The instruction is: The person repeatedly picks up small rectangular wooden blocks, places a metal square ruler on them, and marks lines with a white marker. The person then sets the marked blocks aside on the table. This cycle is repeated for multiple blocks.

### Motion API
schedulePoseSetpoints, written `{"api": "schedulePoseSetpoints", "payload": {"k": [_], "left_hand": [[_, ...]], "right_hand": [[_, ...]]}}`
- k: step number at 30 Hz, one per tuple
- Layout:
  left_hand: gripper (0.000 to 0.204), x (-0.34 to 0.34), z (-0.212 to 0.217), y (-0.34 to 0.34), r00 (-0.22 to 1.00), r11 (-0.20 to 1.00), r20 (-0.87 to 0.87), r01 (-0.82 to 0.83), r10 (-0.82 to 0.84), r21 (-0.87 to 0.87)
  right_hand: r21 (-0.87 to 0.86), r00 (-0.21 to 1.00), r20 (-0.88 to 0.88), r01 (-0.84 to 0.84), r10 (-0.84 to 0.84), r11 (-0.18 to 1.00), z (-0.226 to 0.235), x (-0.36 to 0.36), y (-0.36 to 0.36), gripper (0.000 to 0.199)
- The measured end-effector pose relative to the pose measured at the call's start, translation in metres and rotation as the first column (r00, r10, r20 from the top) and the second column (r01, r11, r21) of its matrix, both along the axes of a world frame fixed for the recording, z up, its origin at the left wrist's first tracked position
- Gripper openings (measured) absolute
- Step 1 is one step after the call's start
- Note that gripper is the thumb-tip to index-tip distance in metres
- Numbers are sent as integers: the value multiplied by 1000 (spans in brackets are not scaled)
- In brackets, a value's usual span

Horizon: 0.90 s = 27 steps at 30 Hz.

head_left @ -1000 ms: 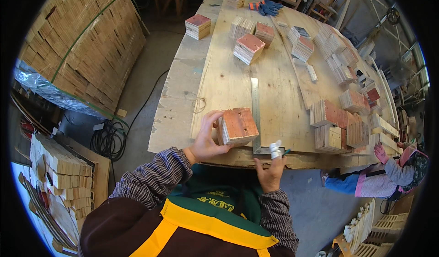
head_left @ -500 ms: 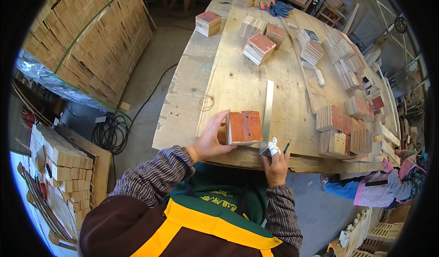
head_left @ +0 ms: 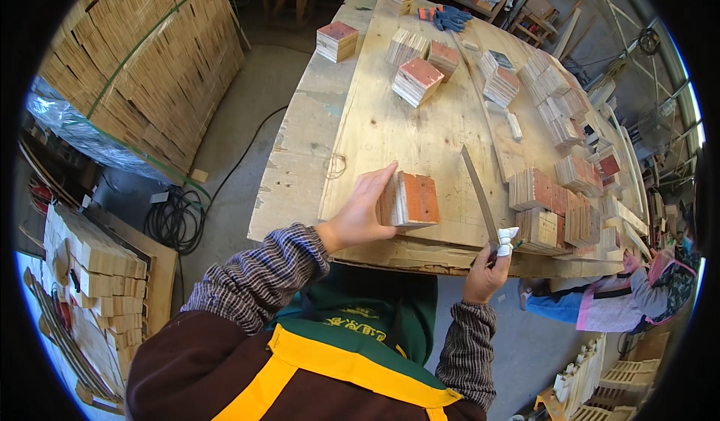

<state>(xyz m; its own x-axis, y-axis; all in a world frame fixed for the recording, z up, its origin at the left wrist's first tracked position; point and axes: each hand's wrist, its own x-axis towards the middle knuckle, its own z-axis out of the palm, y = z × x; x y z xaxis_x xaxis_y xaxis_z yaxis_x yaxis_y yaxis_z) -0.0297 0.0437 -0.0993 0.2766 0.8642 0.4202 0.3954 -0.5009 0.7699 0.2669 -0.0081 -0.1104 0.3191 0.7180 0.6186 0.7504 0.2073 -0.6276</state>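
One stack of wood tiles [head_left: 409, 200] sits near the table's [head_left: 300, 173] near edge, left hand [head_left: 361, 209] flat against it. Right hand [head_left: 486, 275] grips the long blade [head_left: 480, 200], now lifted and tilted.

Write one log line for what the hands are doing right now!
left hand: pressed on stack of square wood pieces | right hand: grips long flat blade, handle taped white | surface: plywood table

One long metal blade [head_left: 480, 196], one pair of gloves [head_left: 444, 17], two hands [head_left: 360, 211], one strapped pallet stack [head_left: 135, 68]
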Motion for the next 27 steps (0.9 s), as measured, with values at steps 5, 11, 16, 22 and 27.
{"api": "schedulePoseSetpoints", "payload": {"k": [5, 11, 16, 22, 27], "left_hand": [[111, -3, -23, -11, 977, 983, 211, 46, -8, -178], [113, 18, -47, 4, 968, 983, 236, 123, -89, -135], [109, 11, -49, 3, 943, 970, 321, 153, -87, -188], [96, -5, -31, 2, 949, 954, 279, 209, -144, -217], [81, -4, -26, 9, 847, 867, 528, 310, -65, -391]], "right_hand": [[187, 952, 304, -85, 25, 979, 24, -19, -8, 24], [126, 787, 511, -465, 345, 876, 38, -60, 4, 30], [-68, 699, 487, -567, 523, 821, 39, -81, 16, 32], [-80, 660, 500, -609, 561, 789, 34, -80, 19, 22], [-137, 607, 555, -608, 569, 782, 41, -74, 20, 19]]}}
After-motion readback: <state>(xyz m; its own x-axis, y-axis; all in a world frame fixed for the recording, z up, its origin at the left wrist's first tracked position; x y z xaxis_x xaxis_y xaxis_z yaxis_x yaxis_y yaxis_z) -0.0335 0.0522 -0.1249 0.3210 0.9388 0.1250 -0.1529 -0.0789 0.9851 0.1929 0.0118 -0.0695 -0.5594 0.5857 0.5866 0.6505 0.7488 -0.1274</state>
